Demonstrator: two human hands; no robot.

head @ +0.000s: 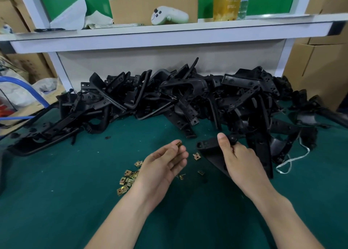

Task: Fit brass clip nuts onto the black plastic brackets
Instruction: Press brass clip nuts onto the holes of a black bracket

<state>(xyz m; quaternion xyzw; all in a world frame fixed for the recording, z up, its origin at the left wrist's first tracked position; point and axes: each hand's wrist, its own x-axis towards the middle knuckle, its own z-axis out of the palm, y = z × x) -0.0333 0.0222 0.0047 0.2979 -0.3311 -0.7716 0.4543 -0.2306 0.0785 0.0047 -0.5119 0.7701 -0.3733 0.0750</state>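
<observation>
My left hand pinches a brass clip nut between thumb and fingertips, palm turned up. My right hand grips a black plastic bracket just to the right, thumb on top of it, the bracket's end pointing toward the nut. A small gap separates nut and bracket. Several loose brass clip nuts lie on the green mat under and left of my left hand, with single nuts between the hands.
A big heap of black plastic brackets stretches across the back of the green mat. A white string lies right of my right hand. Above is a white shelf with a controller, cardboard and bottles.
</observation>
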